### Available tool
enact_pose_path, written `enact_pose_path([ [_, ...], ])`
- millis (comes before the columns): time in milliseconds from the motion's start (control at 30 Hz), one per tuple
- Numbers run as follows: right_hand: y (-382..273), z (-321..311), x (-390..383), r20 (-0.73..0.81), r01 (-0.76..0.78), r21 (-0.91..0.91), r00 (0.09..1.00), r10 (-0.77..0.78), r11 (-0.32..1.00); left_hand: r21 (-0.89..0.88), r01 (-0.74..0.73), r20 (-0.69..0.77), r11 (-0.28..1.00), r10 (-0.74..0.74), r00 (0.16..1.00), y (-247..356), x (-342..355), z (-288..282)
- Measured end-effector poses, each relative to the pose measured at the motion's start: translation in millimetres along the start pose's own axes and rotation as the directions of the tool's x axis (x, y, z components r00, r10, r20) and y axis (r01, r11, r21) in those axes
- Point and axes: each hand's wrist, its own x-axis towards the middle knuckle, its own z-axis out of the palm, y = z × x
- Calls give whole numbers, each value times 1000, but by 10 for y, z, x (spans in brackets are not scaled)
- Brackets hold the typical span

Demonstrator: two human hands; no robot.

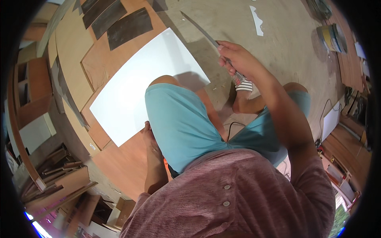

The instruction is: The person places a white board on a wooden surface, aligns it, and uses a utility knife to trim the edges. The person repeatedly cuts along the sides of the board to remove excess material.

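Right grip [237, 57]: fingers closed round a long grey tool [204, 32] near its handle end. Tapered tip points ahead and left of that grip; clear handle end pokes out just behind it. Tool shows against the floor [222, 20], past the sheet edge.

Left grip [150, 139]: at the near edge of the white sheet [131, 91], thumb up, rest behind the knee. Can't tell how far closed or whether it has the sheet.

Sheet lies ahead of left grip, left of right grip, flat on brown boards [119, 166]. Dark panels [129, 27] farther ahead of left grip, beyond the sheet. White scalloped strip [256, 20] on the floor ahead of right grip; bucket [333, 38] well off to its right.
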Motion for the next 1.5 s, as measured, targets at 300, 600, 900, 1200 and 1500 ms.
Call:
enact_pose_path([
  [300, 63, 10, 4, 6, -16, -34, 1000, 16, 999, 409, 95, 29, 908, -117, 993, -228, -354, 643],
  [600, 82, 12, 25, 49, -72, -28, 996, 73, 997, 861, -204, 45, 467, 329, 943, 203, -698, 1136],
  [900, 62, 23, 7, 0, -71, 14, 998, 71, 997, 841, -527, 455, -120, 683, 571, 795, 197, 1627],
  [1200, 113, -14, 13, -6, -67, 70, 998, 67, 995, 564, -222, 722, -796, 343, 601, 530, 917, 1421],
  [1500, 171, 43, 99, 18, -81, 68, 997, 80, 994, 443, -222, 704, -869, 183, 687, 568, 1191, 2335],
])
